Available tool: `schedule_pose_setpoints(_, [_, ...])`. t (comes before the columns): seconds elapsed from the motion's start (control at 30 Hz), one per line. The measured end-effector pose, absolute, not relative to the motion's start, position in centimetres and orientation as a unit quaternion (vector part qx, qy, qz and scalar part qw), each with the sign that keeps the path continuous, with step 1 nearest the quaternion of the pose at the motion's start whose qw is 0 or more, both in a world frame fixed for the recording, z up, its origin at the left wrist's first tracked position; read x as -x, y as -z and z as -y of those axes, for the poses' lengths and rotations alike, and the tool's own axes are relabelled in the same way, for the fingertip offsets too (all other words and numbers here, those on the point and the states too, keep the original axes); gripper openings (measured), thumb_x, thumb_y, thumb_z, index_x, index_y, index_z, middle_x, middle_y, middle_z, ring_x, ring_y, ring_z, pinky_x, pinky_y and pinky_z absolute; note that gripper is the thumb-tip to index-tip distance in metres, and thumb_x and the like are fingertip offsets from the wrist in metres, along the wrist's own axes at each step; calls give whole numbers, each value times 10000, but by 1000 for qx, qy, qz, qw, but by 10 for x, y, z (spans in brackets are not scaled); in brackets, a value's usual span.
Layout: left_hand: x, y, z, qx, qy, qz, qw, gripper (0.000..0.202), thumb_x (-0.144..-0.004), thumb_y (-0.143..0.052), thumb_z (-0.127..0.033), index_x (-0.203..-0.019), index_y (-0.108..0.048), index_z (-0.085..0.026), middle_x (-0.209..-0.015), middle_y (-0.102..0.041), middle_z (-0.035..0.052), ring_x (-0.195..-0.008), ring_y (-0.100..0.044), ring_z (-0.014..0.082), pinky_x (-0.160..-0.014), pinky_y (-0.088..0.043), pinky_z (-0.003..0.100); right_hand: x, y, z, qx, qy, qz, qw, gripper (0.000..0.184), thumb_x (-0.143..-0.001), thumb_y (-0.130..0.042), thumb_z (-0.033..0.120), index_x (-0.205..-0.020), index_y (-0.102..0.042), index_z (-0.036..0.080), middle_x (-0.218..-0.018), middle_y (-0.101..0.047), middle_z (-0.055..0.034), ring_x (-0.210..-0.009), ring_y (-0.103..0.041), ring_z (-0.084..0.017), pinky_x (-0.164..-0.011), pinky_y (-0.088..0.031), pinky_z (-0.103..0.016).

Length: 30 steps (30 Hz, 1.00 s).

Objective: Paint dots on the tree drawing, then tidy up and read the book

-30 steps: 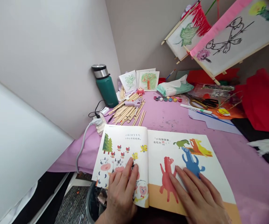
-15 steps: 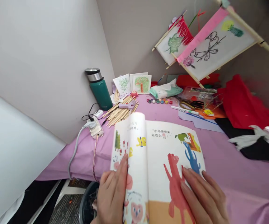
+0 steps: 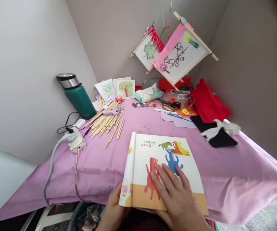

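Observation:
A picture book (image 3: 193,173) lies at the near edge of a table covered with a purple cloth (image 3: 100,160). Its right page shows red, blue, green and orange horses. My right hand (image 3: 174,195) lies flat on that page, fingers spread over the red and blue horses. My left hand (image 3: 113,210) is under the book's left side and lifts the left pages, which stand nearly upright against the spine.
Wooden sticks (image 3: 107,120) and a glue gun (image 3: 112,111) lie at the mid left, beside a green flask (image 3: 77,96) and a power strip (image 3: 76,141). Drawings, tissues (image 3: 148,93), paint pots (image 3: 143,104), scissors, red paper (image 3: 209,102) and two kites (image 3: 174,51) fill the back.
My left hand has folded the left pages up and over toward the right. The view has swung right and pulled back, so the book now sits lower and centred.

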<state>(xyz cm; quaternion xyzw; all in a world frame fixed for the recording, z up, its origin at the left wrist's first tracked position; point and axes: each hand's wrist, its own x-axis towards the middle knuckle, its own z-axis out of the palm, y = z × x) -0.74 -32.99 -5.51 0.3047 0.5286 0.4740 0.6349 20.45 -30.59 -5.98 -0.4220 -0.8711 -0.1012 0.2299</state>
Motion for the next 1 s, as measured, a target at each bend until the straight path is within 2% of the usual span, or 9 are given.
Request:
schedule_pose_setpoints(0.07, [21,51,332,-418,-416,-500,634,477,-666,-777,-331,-1093,-647,-165,-1102,-674,92,-1088,-579,282,-975,-422,380,-203,60,307,424,93,874,218,730,-793,-569,552,-1388,-420,157,-1420,-443,-152,-1294,-361,-353,-1038,-208,-591])
schedule_pose_setpoints(0.13, [32,45,333,-460,-381,-471,649,586,-629,-795,-341,-1157,-609,-168,-1192,-633,97,-1170,-523,292,-1039,-361,394,-200,56,310,436,69,871,214,772,-780,-561,601,-1399,-403,167,-1433,-427,-144,-1294,-361,-353,-1039,-217,-589])
schedule_pose_setpoints(0.23, [35,37,328,-445,-378,-503,638,564,-668,-748,-435,-1138,-598,-162,-1129,-659,98,-1066,-584,293,-953,-440,391,-199,47,313,431,32,877,210,778,-781,-548,623,-1405,-392,185,-1444,-414,-132,-1311,-337,-360,-1043,-221,-602])
schedule_pose_setpoints(0.33, [23,36,319,-401,-387,-581,593,457,-732,-687,-461,-1049,-622,-139,-1026,-692,101,-952,-627,287,-833,-501,370,-211,40,313,391,-1,892,228,654,-837,-561,479,-1399,-389,193,-1438,-418,-117,-1317,-343,-322,-1055,-267,-564])
schedule_pose_setpoints(0.43, [12,36,316,-335,-415,-575,620,508,-728,-687,-474,-1111,-612,-147,-1042,-694,106,-932,-638,287,-792,-516,366,-239,35,305,454,-17,827,331,473,-880,-525,295,-1334,-448,187,-1380,-466,-118,-1255,-429,-266,-994,-397,-453])
schedule_pose_setpoints(0.5, [8,34,319,-301,-430,-562,640,547,-732,-685,-472,-1174,-592,-164,-1061,-691,99,-945,-639,277,-802,-515,358,-260,34,297,564,-3,722,401,373,-882,-519,296,-1243,-521,202,-1261,-548,-113,-1158,-507,-263,-936,-442,-434])
schedule_pose_setpoints(0.63, [12,33,328,-285,-389,-580,657,613,-714,-697,-494,-1225,-580,-177,-946,-717,86,-867,-660,274,-741,-534,343,-282,42,288,682,-19,646,344,391,-863,-522,408,-1189,-549,194,-1044,-627,-103,-946,-590,-266,-798,-497,-437])
schedule_pose_setpoints(0.83, [31,42,324,-354,-325,-539,692,558,-717,-663,-564,-1099,-665,-159,-934,-725,101,-866,-667,284,-745,-534,355,-269,50,288,672,3,674,307,367,-876,-508,395,-1183,-548,199,-1066,-622,-91,-983,-558,-253,-837,-477,-422])
schedule_pose_setpoints(1.0, [40,37,315,-436,-333,-609,573,492,-703,-683,-526,-1045,-664,-172,-1002,-724,71,-948,-652,276,-779,-528,310,-268,48,288,660,19,688,302,352,-871,-532,401,-1154,-561,194,-1069,-611,-92,-971,-553,-245,-823,-476,-413])
